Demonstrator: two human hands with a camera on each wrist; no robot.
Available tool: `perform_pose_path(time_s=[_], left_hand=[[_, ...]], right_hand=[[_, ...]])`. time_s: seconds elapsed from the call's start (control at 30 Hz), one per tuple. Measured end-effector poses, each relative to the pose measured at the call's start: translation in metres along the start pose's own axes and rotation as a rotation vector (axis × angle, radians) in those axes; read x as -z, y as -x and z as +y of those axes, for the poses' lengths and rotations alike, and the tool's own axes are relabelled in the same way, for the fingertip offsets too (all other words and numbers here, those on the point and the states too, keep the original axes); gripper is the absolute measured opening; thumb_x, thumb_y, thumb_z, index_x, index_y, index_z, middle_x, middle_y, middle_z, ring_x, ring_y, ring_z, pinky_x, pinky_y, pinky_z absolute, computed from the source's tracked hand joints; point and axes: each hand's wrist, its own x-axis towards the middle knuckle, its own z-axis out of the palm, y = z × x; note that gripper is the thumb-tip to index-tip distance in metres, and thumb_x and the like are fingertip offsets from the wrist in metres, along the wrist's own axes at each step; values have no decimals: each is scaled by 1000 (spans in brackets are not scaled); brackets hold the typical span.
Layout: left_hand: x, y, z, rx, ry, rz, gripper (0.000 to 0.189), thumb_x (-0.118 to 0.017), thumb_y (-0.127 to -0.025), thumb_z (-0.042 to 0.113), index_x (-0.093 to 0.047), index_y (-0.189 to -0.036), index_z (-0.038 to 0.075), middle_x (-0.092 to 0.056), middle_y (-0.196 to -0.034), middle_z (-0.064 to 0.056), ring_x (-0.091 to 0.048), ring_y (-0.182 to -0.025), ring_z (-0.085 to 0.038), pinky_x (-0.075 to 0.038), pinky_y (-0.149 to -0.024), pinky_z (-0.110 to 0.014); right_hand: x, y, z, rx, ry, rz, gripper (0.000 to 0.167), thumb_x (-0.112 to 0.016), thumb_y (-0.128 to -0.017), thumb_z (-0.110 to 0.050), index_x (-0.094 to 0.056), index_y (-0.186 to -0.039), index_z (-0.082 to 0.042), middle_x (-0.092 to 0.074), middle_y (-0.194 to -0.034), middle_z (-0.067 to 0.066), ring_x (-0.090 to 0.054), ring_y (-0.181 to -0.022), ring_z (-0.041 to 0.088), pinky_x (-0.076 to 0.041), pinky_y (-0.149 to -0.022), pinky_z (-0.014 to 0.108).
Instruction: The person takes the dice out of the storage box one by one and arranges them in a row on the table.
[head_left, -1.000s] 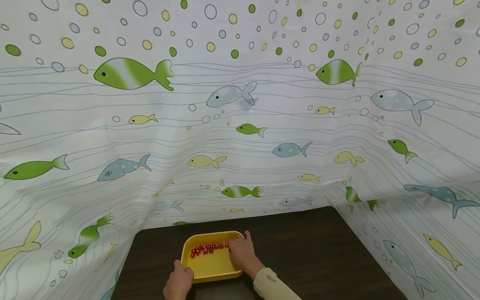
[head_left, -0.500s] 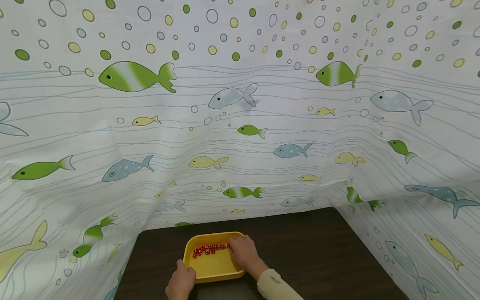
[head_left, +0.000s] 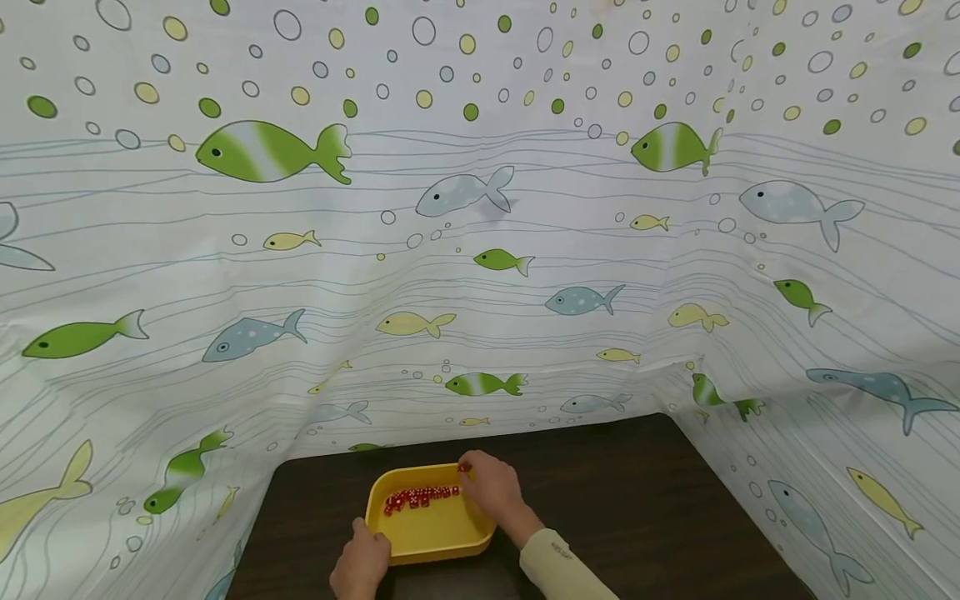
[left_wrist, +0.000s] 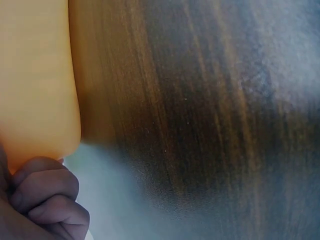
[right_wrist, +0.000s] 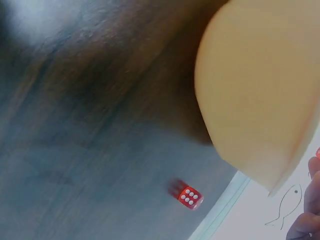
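Observation:
A yellow tray (head_left: pixel 442 533) stands on the dark table, with a row of several red dice (head_left: pixel 423 497) along the far part of its floor. My left hand (head_left: pixel 362 562) grips the tray's near left corner; its fingers curl against the outer wall (left_wrist: pixel 37 90) in the left wrist view. Over the far right corner, my right hand (head_left: pixel 495 492) pinches a red die (head_left: pixel 465 468) at the fingertips. The right wrist view catches only the edge of those fingers (right_wrist: pixel 307 220). Outside the tray, another red die (right_wrist: pixel 190 198) shows against the dark table.
A dark wood-grain table (head_left: pixel 600 500) extends to the right of the tray. White cloth (head_left: pixel 465 283) printed with fish hangs behind the table and on both sides. A grey patch (head_left: pixel 450 582) lies in front of the tray.
My right hand has risen from inside the tray to its far right rim, with a red die now visible at its fingertips. The left hand keeps its hold on the tray.

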Motion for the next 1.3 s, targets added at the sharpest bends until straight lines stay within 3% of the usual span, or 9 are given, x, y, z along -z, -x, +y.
perform_pose_path(time_s=[0.2,0.37,0.53,0.67,0.97,1.3], left_hand=[[1,3,-2,-6,10,-6,53,-49,-103,18,-35,-146,-10,-55,-85,-17,-54,-73,-30,-43,-72,-46],[3,5,-2,-25,7,-1,51,-49,-103,18,-36,-143,-10,-52,-84,-15,-53,-74,-30,-42,-72,-46],[4,9,0,-41,-9,2,52,-48,-104,20,-36,-145,-10,-53,-84,-15,-54,-73,-31,-42,-72,-47],[3,8,-2,-40,-13,0,53,-48,-104,21,-35,-145,-10,-53,-83,-15,-54,-73,-31,-42,-71,-46],[7,6,2,-53,-9,-2,50,-47,-103,21,-37,-143,-7,-53,-82,-15,-53,-70,-30,-41,-68,-45],[8,8,-3,-67,-19,-5,54,-47,-103,21,-34,-145,-10,-52,-83,-15,-53,-72,-31,-42,-70,-46]], right_hand=[[10,0,13,-100,-168,58,16,-76,-100,-30,-76,-114,-24,-78,-110,-4,-69,-90,11,-61,-83,40],[19,0,32,-193,-322,100,16,-75,-101,-29,-76,-115,-22,-78,-112,0,-67,-76,10,-57,-67,32],[21,0,52,-281,-478,136,14,-76,-100,-25,-77,-112,-18,-76,-112,5,-68,-80,14,-59,-74,36],[18,3,65,-324,-486,149,12,-77,-100,-22,-77,-109,-16,-77,-111,5,-69,-89,17,-60,-79,40],[15,7,83,-396,-392,102,11,-77,-99,-23,-76,-107,-16,-76,-108,5,-67,-85,18,-57,-76,42],[7,17,89,-437,-341,25,13,-76,-99,-23,-74,-108,-13,-75,-102,4,-64,-80,18,-55,-71,41]])
